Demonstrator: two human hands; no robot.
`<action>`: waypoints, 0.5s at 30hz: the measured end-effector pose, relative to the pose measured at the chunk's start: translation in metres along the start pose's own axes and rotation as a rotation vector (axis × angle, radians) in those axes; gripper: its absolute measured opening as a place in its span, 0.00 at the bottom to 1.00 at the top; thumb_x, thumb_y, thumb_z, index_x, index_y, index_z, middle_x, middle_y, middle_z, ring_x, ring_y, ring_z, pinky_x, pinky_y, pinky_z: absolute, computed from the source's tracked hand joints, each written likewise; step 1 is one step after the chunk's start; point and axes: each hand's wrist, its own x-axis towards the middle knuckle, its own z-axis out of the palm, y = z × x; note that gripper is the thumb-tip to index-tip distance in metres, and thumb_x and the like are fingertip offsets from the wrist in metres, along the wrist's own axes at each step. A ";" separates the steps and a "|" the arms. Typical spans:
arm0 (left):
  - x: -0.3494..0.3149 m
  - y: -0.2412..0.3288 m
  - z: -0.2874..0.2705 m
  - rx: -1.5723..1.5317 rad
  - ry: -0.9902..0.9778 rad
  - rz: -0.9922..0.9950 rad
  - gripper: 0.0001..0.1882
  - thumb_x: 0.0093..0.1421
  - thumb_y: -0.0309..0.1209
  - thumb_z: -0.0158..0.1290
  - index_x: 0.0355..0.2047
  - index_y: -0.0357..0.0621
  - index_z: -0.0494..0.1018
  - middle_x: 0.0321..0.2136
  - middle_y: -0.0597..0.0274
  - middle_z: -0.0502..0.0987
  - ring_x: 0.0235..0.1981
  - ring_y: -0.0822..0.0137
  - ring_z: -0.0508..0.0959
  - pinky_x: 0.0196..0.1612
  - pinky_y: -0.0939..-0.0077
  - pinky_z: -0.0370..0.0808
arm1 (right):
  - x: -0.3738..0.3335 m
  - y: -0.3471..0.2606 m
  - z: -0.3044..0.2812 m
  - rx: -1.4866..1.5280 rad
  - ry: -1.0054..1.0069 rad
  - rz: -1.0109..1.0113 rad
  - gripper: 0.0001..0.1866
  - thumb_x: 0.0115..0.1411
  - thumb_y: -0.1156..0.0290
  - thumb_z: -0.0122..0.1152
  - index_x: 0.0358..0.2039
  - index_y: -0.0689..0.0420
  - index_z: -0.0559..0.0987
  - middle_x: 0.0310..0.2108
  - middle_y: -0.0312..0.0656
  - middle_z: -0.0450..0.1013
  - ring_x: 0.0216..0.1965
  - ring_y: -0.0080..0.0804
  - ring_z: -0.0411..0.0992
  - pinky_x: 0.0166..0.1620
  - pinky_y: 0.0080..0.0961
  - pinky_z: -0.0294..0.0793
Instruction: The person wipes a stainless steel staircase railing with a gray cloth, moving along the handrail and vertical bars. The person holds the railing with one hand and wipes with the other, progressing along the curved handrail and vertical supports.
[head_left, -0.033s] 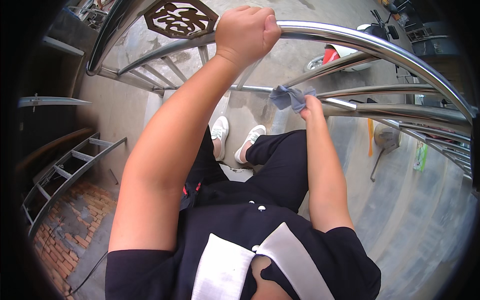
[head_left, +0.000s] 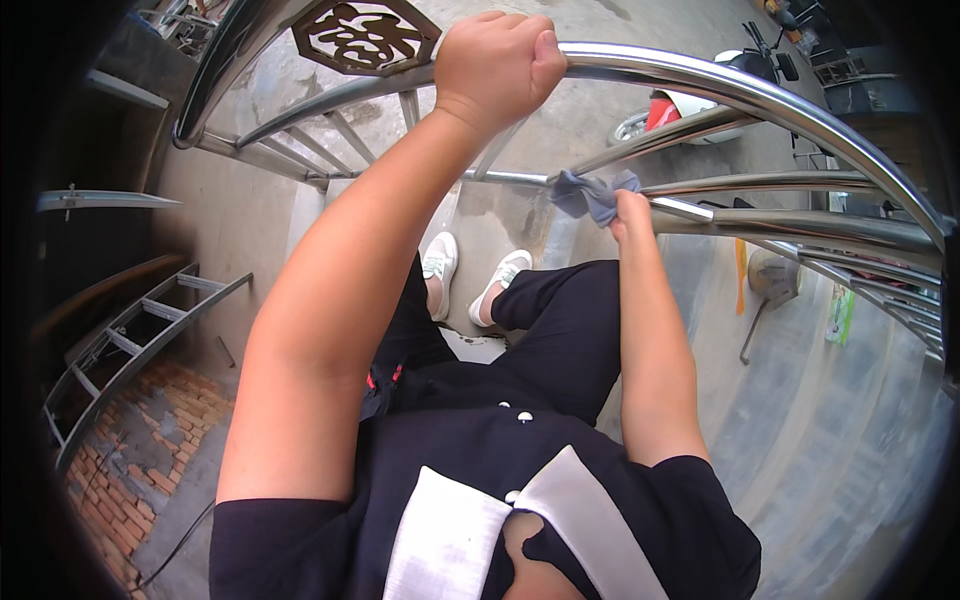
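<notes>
A shiny metal railing curves across in front of me, with thinner bars below its top rail. My left hand is closed around the top rail, beside an octagonal plate with a cut-out pattern. Lower and to the right, my right hand grips a crumpled grey-blue cloth, which lies against the railing's bars. Part of the right hand's fingers is hidden by the cloth.
A metal ladder lies at the left above a patch of bricks. Beyond the railing stands a white and red scooter. Wide steps spread at the right, with a dustpan on them.
My right hand and the cloth have shifted slightly to the right along the bars. The left hand keeps its hold on the top rail.
</notes>
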 end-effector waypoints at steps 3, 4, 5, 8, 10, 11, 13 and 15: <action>0.003 0.003 -0.003 -0.001 0.005 0.015 0.14 0.60 0.34 0.40 0.21 0.48 0.71 0.17 0.62 0.73 0.21 0.56 0.73 0.26 0.61 0.70 | -0.001 -0.019 -0.018 -0.550 -0.070 -0.366 0.21 0.49 0.82 0.43 0.44 0.66 0.75 0.39 0.49 0.77 0.44 0.40 0.77 0.46 0.31 0.74; 0.002 0.003 -0.004 0.002 0.008 0.016 0.13 0.60 0.34 0.40 0.21 0.48 0.71 0.17 0.62 0.73 0.21 0.56 0.73 0.26 0.61 0.70 | 0.003 -0.019 -0.023 -0.667 -0.167 -0.515 0.22 0.48 0.82 0.46 0.46 0.63 0.75 0.40 0.49 0.77 0.45 0.40 0.76 0.48 0.33 0.73; 0.003 0.003 -0.003 0.001 0.009 0.021 0.13 0.60 0.34 0.41 0.21 0.48 0.71 0.17 0.62 0.73 0.21 0.56 0.73 0.26 0.61 0.70 | 0.007 -0.014 -0.028 -0.811 -0.183 -0.529 0.22 0.48 0.82 0.46 0.46 0.62 0.75 0.41 0.50 0.77 0.45 0.42 0.76 0.48 0.33 0.72; 0.000 0.001 -0.005 0.016 0.001 0.008 0.13 0.60 0.34 0.41 0.21 0.48 0.71 0.17 0.62 0.73 0.21 0.56 0.73 0.25 0.61 0.70 | 0.000 -0.002 -0.019 -1.289 -0.194 -0.629 0.25 0.48 0.82 0.47 0.49 0.58 0.75 0.45 0.53 0.76 0.50 0.49 0.73 0.54 0.34 0.69; 0.000 -0.001 -0.005 0.006 -0.010 0.009 0.13 0.60 0.34 0.41 0.20 0.48 0.71 0.17 0.62 0.73 0.21 0.56 0.73 0.25 0.61 0.70 | -0.006 0.004 0.003 -1.219 -0.359 -0.396 0.25 0.48 0.81 0.48 0.50 0.58 0.74 0.48 0.53 0.74 0.53 0.50 0.70 0.55 0.35 0.68; -0.001 -0.003 -0.006 0.005 -0.015 0.011 0.14 0.60 0.34 0.41 0.20 0.48 0.71 0.17 0.62 0.73 0.21 0.55 0.73 0.25 0.61 0.70 | -0.005 0.008 0.014 -1.178 -0.440 -0.281 0.25 0.48 0.80 0.48 0.50 0.58 0.74 0.49 0.53 0.73 0.54 0.51 0.69 0.56 0.35 0.67; 0.005 0.001 -0.001 -0.029 0.021 0.043 0.14 0.60 0.34 0.41 0.20 0.48 0.70 0.16 0.62 0.72 0.20 0.55 0.73 0.24 0.62 0.69 | 0.031 0.052 0.021 -1.213 -0.337 -0.366 0.30 0.50 0.76 0.51 0.57 0.55 0.68 0.58 0.50 0.66 0.60 0.50 0.64 0.58 0.38 0.65; 0.006 0.006 -0.006 -0.073 0.031 0.030 0.11 0.58 0.32 0.43 0.19 0.47 0.69 0.16 0.59 0.71 0.20 0.53 0.72 0.24 0.60 0.69 | 0.041 0.072 0.022 -1.139 -0.296 -0.439 0.30 0.51 0.75 0.51 0.58 0.54 0.67 0.58 0.50 0.66 0.60 0.51 0.64 0.58 0.38 0.65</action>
